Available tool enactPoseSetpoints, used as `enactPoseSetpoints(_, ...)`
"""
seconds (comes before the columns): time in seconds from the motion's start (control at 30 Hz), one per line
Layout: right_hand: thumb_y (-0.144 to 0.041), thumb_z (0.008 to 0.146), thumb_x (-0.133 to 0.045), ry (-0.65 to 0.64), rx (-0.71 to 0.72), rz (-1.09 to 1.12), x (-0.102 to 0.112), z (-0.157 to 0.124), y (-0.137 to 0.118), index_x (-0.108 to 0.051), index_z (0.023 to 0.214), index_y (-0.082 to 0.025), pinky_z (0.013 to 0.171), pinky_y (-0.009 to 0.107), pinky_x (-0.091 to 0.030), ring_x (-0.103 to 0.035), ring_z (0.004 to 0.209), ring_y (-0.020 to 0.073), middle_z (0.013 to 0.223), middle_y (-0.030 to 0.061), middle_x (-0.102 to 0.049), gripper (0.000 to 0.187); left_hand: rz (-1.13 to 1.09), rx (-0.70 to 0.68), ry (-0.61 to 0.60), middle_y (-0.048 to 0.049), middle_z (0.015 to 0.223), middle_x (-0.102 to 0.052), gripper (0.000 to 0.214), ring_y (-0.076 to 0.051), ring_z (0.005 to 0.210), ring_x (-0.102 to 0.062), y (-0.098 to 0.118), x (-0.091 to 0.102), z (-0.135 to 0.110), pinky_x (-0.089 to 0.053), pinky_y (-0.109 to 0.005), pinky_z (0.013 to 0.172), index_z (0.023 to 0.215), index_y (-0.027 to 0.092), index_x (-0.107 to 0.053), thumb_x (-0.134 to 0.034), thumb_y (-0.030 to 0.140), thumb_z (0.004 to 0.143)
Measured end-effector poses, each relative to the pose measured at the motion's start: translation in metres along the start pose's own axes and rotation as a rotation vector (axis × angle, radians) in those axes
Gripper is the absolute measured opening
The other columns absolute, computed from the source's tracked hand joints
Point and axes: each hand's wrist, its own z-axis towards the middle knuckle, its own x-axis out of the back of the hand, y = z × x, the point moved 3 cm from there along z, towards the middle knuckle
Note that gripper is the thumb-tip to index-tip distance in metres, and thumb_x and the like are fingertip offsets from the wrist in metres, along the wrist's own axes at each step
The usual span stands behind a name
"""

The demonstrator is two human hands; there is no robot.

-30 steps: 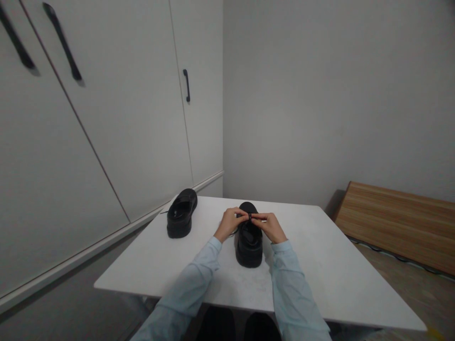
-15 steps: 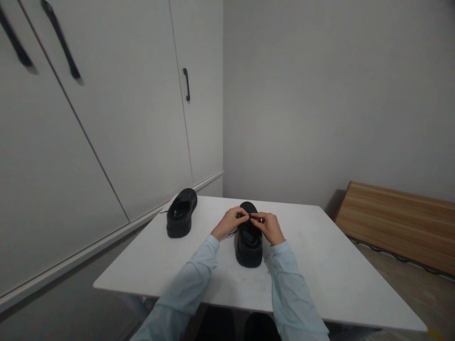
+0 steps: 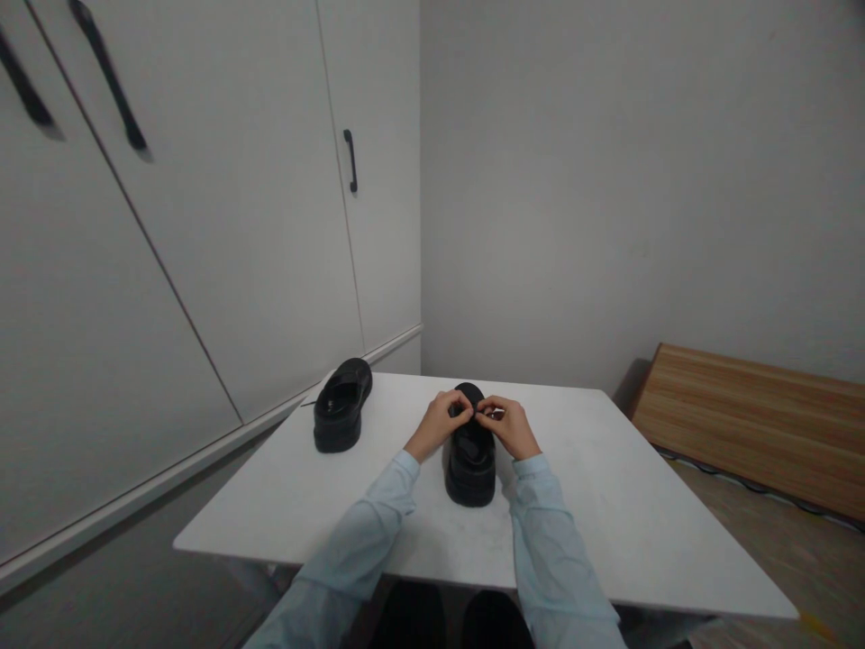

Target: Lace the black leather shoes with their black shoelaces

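A black shoe (image 3: 470,476) stands on the white table (image 3: 595,505) in front of me, its heel toward me and its toe pointing away. My left hand (image 3: 441,422) is closed in a pinch over the front of the shoe. From the other side, my right hand (image 3: 511,427) also pinches there, fingertips almost meeting the left ones. Between them is the dark shoelace (image 3: 474,412), mostly hidden by the fingers. The second black shoe (image 3: 338,431) rests apart at the table's left, with a thin lace end sticking out on its left side.
White cabinet doors (image 3: 270,225) with black handles run along the left, close to the table's edge. Behind the table rises a plain grey wall (image 3: 574,198). A wood-grain board (image 3: 750,424) leans at the right, beyond the table.
The view has shifted slightly to the right. Both hands stay pinched over the same shoe; the right fingers have bent and lifted a little. The lace end seen below my left hand no longer shows.
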Motion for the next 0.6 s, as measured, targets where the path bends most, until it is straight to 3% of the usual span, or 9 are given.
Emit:
enactPoseSetpoints(0.43,-0.032,0.061,-0.064,0.004,-0.102,0.126,-0.0006,0.0019,0.0009,-0.062,0.068,-0.015,0.064,0.029,-0.044,-0.055,0.067,0.0147,0.071,0.003,-0.061,0.019,0.01,0.022,0.046,-0.0006,0.076,-0.061,0.006,-0.016,0.079,-0.055,-0.0037,-0.0056,-0.0004,-0.041,-0.026,0.076,0.077,0.017,-0.061,-0.057,0.022,0.078)
enactPoseSetpoints(0.6,-0.032,0.061,-0.061,-0.011,-0.191,0.119,-0.0003,0.0003,0.001,-0.06,0.067,-0.016,0.049,0.024,-0.038,-0.048,0.054,0.0108,0.062,-0.0004,-0.057,0.017,-0.069,0.101,0.065,0.0002,0.07,-0.061,0.008,-0.013,0.069,-0.056,-0.0085,-0.0041,0.0012,-0.042,-0.024,0.07,0.075,0.015,-0.061,-0.058,0.022,0.076)
